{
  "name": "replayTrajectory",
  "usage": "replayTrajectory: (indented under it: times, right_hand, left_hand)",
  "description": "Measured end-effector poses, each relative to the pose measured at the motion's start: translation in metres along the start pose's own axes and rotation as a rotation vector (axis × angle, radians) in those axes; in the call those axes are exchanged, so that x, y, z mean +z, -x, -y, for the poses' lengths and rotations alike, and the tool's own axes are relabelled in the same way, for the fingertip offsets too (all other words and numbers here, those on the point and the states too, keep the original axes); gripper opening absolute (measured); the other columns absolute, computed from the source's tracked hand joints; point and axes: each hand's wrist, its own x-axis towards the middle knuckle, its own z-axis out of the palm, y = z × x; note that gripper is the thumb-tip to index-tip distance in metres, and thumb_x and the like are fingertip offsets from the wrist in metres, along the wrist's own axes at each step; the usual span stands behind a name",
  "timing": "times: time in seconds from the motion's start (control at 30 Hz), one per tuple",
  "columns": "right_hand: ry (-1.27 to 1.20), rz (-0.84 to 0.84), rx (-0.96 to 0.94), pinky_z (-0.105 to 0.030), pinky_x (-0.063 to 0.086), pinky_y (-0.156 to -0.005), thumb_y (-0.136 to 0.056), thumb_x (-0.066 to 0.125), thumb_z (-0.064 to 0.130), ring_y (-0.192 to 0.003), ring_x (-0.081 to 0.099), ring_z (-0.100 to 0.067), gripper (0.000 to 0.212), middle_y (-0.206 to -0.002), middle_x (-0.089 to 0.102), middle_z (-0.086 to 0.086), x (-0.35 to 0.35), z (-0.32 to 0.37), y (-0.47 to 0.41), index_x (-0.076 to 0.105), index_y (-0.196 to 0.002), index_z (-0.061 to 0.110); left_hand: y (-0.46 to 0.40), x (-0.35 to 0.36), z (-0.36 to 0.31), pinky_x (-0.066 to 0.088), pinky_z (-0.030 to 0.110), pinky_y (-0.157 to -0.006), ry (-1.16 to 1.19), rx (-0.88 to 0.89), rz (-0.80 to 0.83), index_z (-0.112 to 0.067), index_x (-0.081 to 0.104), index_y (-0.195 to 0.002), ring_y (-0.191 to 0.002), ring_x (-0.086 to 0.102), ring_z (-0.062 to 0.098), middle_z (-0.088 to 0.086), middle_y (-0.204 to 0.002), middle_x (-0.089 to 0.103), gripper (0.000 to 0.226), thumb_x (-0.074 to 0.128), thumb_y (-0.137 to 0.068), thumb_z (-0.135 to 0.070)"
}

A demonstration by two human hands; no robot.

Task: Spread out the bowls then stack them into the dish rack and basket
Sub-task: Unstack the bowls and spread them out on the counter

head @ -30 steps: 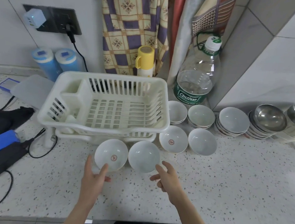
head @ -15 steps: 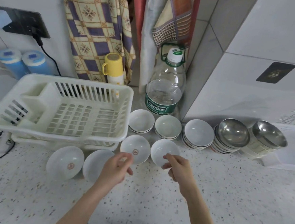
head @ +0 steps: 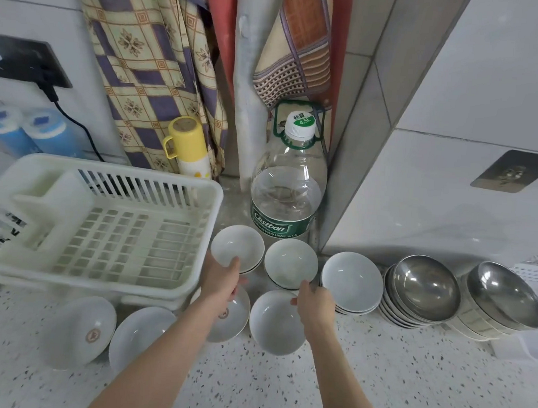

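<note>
Head view: the left hand (head: 223,279) reaches to the small stack of white bowls (head: 237,248) just right of the dish rack (head: 99,222); its thumb lies over the near rim of the top bowl and the fingers go under it, so the grip looks closed on that rim, though the fingers are hidden behind the hand. The right hand (head: 316,301) is at the near edge of the second stack of white bowls (head: 290,262), fingertips curled at the rim; whether that grip has truly closed on the bowl or only touches it cannot be told from this angle.

Below the hands, two single white bowls sit side by side on the speckled counter (head: 375,389): one with a red mark (head: 231,316), partly under the left wrist, and a plain one (head: 276,322). Further left, in front of the rack, lie two more, a marked bowl (head: 82,330) and a plain bowl (head: 140,335), both tilted toward the camera.

Right of the hands stands a taller pile of white bowls (head: 351,282), then two piles topped by steel bowls (head: 425,288) and (head: 508,296), leaning left. The rack holds no bowls. Behind the stacks stand a large clear water bottle (head: 285,198) and a yellow flask (head: 188,147), with patterned cloths (head: 150,59) hanging against the tiled wall
</note>
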Motion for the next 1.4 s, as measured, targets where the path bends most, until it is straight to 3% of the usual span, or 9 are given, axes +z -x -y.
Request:
replayTrajectory:
  times: [0.1,0.23,0.37,0.5,0.67,0.87,0.97,1.17,1.4]
  right_hand:
    - [-0.013,0.004,0.011,-0.032,0.047,-0.066,-0.098,0.037,0.024,-0.057,0.051,-0.019,0.036,-0.064,0.069,-0.002,0.005,0.002,-0.005,0.053,-0.069,0.011]
    - [-0.01,-0.019,-0.001,-0.04,0.054,-0.081,-0.099,0.039,0.022,-0.076,0.059,-0.026,0.03,-0.066,0.07,-0.002,0.013,0.006,-0.006,0.058,-0.085,0.006]
    - [-0.051,-0.062,0.026,-0.03,0.045,-0.068,-0.093,0.041,0.008,-0.071,0.056,-0.021,0.019,-0.086,0.074,-0.01,0.018,0.009,-0.006,0.059,-0.097,0.003]
    - [-0.026,-0.103,0.018,-0.027,0.038,-0.067,-0.091,0.041,0.007,-0.074,0.054,-0.022,0.017,-0.087,0.074,-0.011,0.023,0.011,-0.005,0.056,-0.084,0.01]
    - [-0.052,-0.155,0.005,-0.026,0.032,-0.056,-0.092,0.038,0.007,-0.068,0.052,-0.015,0.015,-0.081,0.073,-0.008,0.028,0.012,0.003,0.053,-0.091,0.005]
    - [-0.2,-0.14,-0.006,-0.024,0.035,-0.057,-0.093,0.038,0.007,-0.071,0.053,-0.008,0.017,-0.066,0.069,0.001,0.024,0.01,0.021,0.054,-0.093,0.005]
    - [-0.258,-0.141,-0.024,-0.027,0.039,-0.063,-0.089,0.04,0.007,-0.071,0.054,-0.014,0.017,-0.057,0.069,0.003,0.016,0.003,0.033,0.057,-0.092,0.007]
    - [-0.373,-0.16,-0.096,-0.029,0.045,-0.062,-0.086,0.042,0.004,-0.06,0.057,-0.013,0.021,-0.055,0.069,-0.001,-0.001,-0.01,0.059,0.062,-0.086,0.007]
    - [-0.494,-0.232,-0.165,-0.021,0.042,-0.048,-0.086,0.043,0.001,-0.05,0.057,-0.004,0.02,-0.052,0.065,-0.001,-0.018,-0.031,0.086,0.061,-0.08,0.006]
  left_hand:
    - [-0.007,0.001,0.002,0.021,0.014,-0.033,0.033,-0.011,-0.012,-0.024,0.034,-0.137,-0.031,0.049,0.014,0.023,-0.08,0.072,0.045,0.046,-0.096,-0.011]
    - [-0.008,0.002,0.002,0.019,0.015,-0.034,0.034,-0.007,-0.018,-0.022,0.037,-0.136,-0.064,0.064,0.028,0.006,-0.072,0.067,0.052,0.035,-0.09,0.002]
    - [-0.003,0.002,0.0,0.02,0.017,-0.034,0.067,-0.002,-0.008,-0.025,0.038,-0.141,-0.076,0.064,0.031,0.001,-0.077,0.065,0.06,0.032,-0.089,0.005]
    - [0.003,0.0,-0.003,0.019,0.016,-0.035,0.15,0.026,0.002,-0.032,0.037,-0.143,-0.082,0.073,0.035,0.001,-0.087,0.064,0.066,0.033,-0.09,0.008]
    - [0.008,-0.003,-0.004,0.02,0.015,-0.032,0.216,0.012,0.041,-0.033,0.033,-0.145,-0.077,0.063,0.029,0.007,-0.083,0.065,0.068,0.032,-0.092,0.009]
    - [0.016,-0.009,-0.001,0.023,0.017,-0.036,0.282,0.046,0.114,-0.037,0.035,-0.142,-0.064,0.063,0.02,0.01,-0.075,0.07,0.066,0.034,-0.094,0.008]
    - [0.017,-0.016,0.003,0.023,0.02,-0.042,0.283,0.014,0.154,-0.047,0.033,-0.132,-0.073,0.049,0.024,0.003,-0.062,0.073,0.063,0.037,-0.095,0.003]
    - [0.028,-0.024,0.009,0.025,0.026,-0.052,0.233,0.02,0.201,-0.051,0.029,-0.139,-0.061,0.043,0.015,0.009,-0.07,0.075,0.065,0.041,-0.097,-0.003]
    - [0.052,-0.036,0.019,0.03,0.021,-0.039,0.236,0.127,0.299,-0.043,0.027,-0.147,-0.041,0.048,0.009,0.021,-0.077,0.07,0.071,0.043,-0.096,0.003]
